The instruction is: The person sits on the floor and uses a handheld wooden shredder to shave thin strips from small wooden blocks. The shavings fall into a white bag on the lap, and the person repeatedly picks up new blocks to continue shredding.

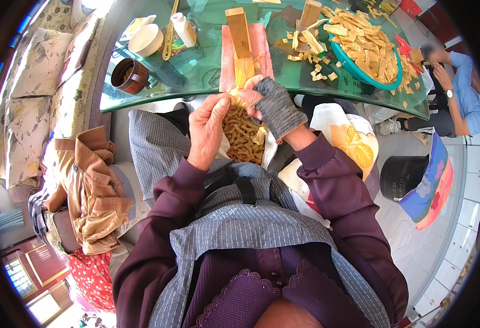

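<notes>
My left hand is bare, its thumb and fingertips pinched on the left end of a small pale-yellow folded strip. My right hand, in a grey fingerless glove, grips the same strip from the right. Its material I cannot tell. Both hands are just off the near edge of a green glass-topped table. Beneath them, between the knees, a pile of brownish-yellow twisted pieces lies in a white-edged bag or container. Beyond the hands, a wooden block rests over flat yellow strips on a pink towel.
A teal basket heaped with yellow strips stands at right, with loose chips beside it. At left are a cream bowl, a dark mug and a white bottle. Another person sits at far right, near a black bucket.
</notes>
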### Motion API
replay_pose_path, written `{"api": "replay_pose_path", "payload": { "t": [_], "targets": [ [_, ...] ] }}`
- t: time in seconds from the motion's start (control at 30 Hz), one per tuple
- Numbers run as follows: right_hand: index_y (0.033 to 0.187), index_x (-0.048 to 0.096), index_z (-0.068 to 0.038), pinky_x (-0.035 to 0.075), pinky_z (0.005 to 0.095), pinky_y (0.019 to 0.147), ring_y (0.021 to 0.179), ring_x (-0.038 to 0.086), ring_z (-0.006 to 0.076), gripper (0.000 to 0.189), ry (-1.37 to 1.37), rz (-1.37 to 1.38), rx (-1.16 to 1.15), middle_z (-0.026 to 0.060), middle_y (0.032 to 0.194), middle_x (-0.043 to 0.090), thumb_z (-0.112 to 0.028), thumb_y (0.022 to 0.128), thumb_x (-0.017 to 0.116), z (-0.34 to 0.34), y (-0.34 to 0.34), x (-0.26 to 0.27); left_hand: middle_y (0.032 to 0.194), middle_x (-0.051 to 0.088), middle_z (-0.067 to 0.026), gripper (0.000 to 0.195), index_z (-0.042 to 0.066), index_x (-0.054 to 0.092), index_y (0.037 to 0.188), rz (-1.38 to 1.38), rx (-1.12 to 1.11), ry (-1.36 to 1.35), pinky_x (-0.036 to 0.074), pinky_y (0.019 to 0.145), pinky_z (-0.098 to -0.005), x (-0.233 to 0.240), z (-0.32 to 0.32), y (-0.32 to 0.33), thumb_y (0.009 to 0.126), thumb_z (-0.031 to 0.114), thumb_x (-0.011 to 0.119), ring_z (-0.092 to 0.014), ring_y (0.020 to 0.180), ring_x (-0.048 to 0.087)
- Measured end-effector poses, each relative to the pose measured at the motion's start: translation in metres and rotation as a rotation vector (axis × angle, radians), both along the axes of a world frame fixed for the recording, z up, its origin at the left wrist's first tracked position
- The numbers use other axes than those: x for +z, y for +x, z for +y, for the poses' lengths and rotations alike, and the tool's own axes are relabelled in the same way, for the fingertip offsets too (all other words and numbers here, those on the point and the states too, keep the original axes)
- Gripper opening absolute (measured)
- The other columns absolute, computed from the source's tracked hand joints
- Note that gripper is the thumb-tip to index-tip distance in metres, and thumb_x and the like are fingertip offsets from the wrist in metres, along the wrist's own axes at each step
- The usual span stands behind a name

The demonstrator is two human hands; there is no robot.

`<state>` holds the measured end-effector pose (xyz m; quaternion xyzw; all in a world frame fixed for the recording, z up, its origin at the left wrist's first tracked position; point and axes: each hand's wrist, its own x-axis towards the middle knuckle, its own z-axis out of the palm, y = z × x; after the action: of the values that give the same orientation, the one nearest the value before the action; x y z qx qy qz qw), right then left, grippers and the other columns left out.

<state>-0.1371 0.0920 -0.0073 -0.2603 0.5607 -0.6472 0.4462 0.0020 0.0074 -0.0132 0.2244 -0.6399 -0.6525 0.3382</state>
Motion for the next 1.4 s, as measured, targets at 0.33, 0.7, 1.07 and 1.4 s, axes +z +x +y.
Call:
{"api": "replay_pose_path", "payload": {
  "t": [0.33, 0.7, 1.07, 1.4],
  "targets": [
    [0.081, 0.061, -0.003, 0.043, 0.0243, 0.051, 0.057, 0.054, 0.0096, 0.028, 0.111, -0.080, -0.111, 0.0023, 0.068, 0.059, -0.030, 0.089, 0.061, -0.002, -0.009, -0.010, 0.086, 0.061, -0.0021, 0.004, 0.003, 0.060, 0.091, 0.012, -0.261, 0.540, 0.047, 0.073, -0.0240, 0.012, 0.004, -0.005, 0.087, 0.005, 0.061, -0.010, 0.072, 0.055],
    [0.077, 0.061, 0.002, 0.043, 0.0301, 0.060, 0.061, 0.053, 0.0141, 0.030, 0.091, 0.270, -0.302, 0.0052, 0.065, 0.057, -0.027, 0.086, 0.063, -0.007, -0.026, -0.007, 0.077, 0.062, -0.0005, 0.014, 0.001, 0.062, 0.093, -0.109, -0.165, 0.077, 0.047, 0.067, -0.0223, 0.040, -0.007, 0.012, 0.082, 0.007, 0.068, -0.008, 0.072, 0.059],
    [0.074, 0.058, 0.002, 0.048, 0.0319, 0.053, 0.053, 0.059, 0.0196, 0.042, 0.225, 0.120, 0.082, 0.0123, 0.069, 0.061, -0.037, 0.088, 0.059, -0.004, 0.012, -0.006, 0.095, 0.057, -0.0141, 0.027, 0.006, 0.058, 0.107, -0.599, -0.098, -0.932, 0.049, 0.068, -0.0407, 0.017, -0.002, 0.010, 0.080, 0.002, 0.057, -0.036, 0.083, 0.059],
    [0.080, 0.061, -0.002, 0.044, 0.0349, 0.057, 0.063, 0.058, 0.0223, 0.037, 0.039, 0.783, 0.247, 0.0113, 0.067, 0.059, -0.038, 0.087, 0.053, -0.009, 0.021, -0.029, 0.083, 0.053, -0.0053, 0.019, 0.011, 0.054, 0.097, -0.490, -0.135, -1.298, 0.048, 0.064, -0.0380, -0.018, -0.066, 0.005, 0.079, 0.006, 0.054, -0.028, 0.076, 0.058]
  ]
}}
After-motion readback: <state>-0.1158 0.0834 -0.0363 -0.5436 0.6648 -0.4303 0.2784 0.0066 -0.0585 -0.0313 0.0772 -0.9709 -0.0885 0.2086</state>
